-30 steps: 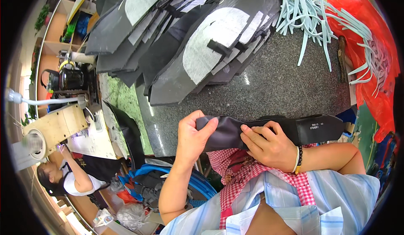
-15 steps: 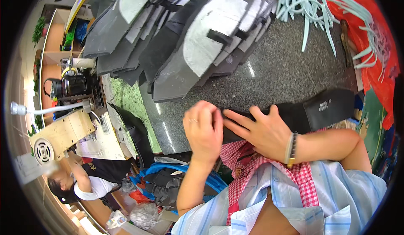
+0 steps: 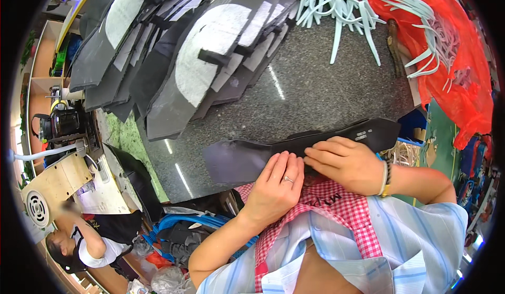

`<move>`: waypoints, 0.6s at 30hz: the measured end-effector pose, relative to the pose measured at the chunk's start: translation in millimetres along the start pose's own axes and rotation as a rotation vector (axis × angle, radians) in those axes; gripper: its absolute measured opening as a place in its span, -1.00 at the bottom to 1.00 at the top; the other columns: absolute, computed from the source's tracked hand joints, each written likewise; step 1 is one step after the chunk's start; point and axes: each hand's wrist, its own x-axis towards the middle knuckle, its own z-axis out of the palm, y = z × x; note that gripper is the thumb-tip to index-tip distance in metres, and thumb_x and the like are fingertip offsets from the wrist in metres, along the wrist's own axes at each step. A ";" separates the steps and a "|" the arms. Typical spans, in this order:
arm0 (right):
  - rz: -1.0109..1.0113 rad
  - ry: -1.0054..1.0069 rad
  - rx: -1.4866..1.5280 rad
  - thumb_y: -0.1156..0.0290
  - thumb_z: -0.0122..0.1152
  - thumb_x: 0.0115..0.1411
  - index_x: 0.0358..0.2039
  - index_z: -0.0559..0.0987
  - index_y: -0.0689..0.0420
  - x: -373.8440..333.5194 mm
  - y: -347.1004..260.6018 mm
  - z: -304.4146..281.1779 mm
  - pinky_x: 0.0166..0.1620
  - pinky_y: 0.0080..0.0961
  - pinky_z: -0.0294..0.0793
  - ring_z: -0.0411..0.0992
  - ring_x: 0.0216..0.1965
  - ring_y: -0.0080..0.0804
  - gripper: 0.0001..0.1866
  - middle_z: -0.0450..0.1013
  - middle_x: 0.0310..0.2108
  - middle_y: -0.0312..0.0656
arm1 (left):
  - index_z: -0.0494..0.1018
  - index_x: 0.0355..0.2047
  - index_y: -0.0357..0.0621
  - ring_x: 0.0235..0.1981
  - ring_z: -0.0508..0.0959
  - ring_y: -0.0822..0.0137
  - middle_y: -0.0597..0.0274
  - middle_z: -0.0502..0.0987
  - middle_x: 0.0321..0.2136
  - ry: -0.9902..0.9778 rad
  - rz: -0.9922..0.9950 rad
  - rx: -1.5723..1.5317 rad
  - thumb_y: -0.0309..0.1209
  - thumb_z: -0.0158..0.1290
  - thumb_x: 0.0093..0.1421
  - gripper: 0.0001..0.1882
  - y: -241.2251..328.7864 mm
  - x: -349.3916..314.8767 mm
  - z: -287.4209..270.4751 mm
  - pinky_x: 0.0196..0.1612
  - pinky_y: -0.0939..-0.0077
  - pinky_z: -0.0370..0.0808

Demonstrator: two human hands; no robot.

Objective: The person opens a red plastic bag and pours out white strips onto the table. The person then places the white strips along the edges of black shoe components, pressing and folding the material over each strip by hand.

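Observation:
A long black leather-like piece lies across the table's near edge, broad at its left end, with small pale printing near its right end. My left hand has its fingers together over the near edge around the middle of the piece. Just right of it, my right hand curves palm down over the same edge, fingertips close to the left ones. Both hands grip the piece; the thumbs are hidden. A ring shows on the left hand, a bracelet on the right wrist.
Stacked dark grey cut pieces with white patches and black tabs cover the far left. Pale blue strips lie at the back, some on a red plastic bag. A sewing machine and another person are at left; a blue-rimmed basket stands below.
The black piece has shifted left, its broad left end now uncovered. My left hand has gone from a raised pinch to fingers laid on the edge. The view has turned slightly right.

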 end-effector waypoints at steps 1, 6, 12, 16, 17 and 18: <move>-0.019 -0.004 -0.056 0.35 0.07 0.06 -0.08 0.54 0.23 0.4 0.2 2.1 0.15 -0.38 0.31 0.40 0.05 -0.34 -0.60 0.46 -0.03 -0.21 | 0.52 -0.16 -0.38 -0.06 0.53 0.05 -0.01 0.55 -0.17 0.000 0.021 0.107 -0.41 0.08 0.02 -0.63 4.2 0.4 3.2 0.08 0.17 0.48; -0.108 0.260 -0.042 0.37 0.13 0.00 -0.17 0.57 0.19 -0.6 17.5 15.2 0.03 -0.42 0.38 0.43 -0.09 -0.39 -0.65 0.48 -0.15 -0.26 | 0.52 -0.26 -0.37 -0.12 0.53 0.06 -0.01 0.53 -0.24 0.049 -0.026 0.209 -0.35 0.17 0.00 -0.65 19.2 1.9 19.8 0.03 0.18 0.50; -0.103 -0.039 0.239 0.28 0.36 -0.08 -0.29 0.59 0.17 4.4 23.7 -15.5 -0.06 -0.32 0.43 0.46 -0.23 -0.31 -0.66 0.48 -0.31 -0.24 | 0.47 -0.40 -0.22 -0.29 0.52 0.20 0.17 0.42 -0.45 0.286 -0.104 0.001 -0.43 0.04 0.01 -0.85 20.3 24.4 20.2 -0.13 0.33 0.50; 0.472 0.492 0.153 0.45 0.31 0.05 -0.23 0.59 0.18 4.6 82.6 -68.7 -0.12 -0.37 0.47 0.49 -0.21 -0.20 -0.76 0.52 -0.27 -0.11 | 0.51 -0.41 -0.22 -0.38 0.52 0.21 0.18 0.44 -0.49 0.378 -0.258 0.000 -0.43 0.06 -0.04 -0.83 11.4 -11.3 -17.8 -0.26 0.34 0.50; 0.466 0.689 0.032 0.51 0.27 0.08 -0.20 0.57 0.21 10.1 117.5 -80.1 -0.14 -0.41 0.43 0.47 -0.20 -0.26 -0.76 0.50 -0.26 -0.12 | 0.52 -0.42 -0.24 -0.39 0.52 0.19 0.16 0.46 -0.49 0.491 -0.369 0.158 -0.43 0.08 -0.05 -0.82 3.9 -38.5 -35.2 -0.29 0.31 0.49; 0.533 0.678 -0.044 0.56 0.24 0.08 -0.18 0.55 0.22 8.1 144.4 -84.9 -0.11 -0.44 0.39 0.44 -0.15 -0.29 -0.75 0.46 -0.21 -0.14 | 0.53 -0.42 -0.25 -0.40 0.52 0.17 0.14 0.49 -0.48 0.582 -0.520 0.277 -0.44 0.09 -0.06 -0.82 -7.2 -69.9 -53.1 -0.31 0.28 0.49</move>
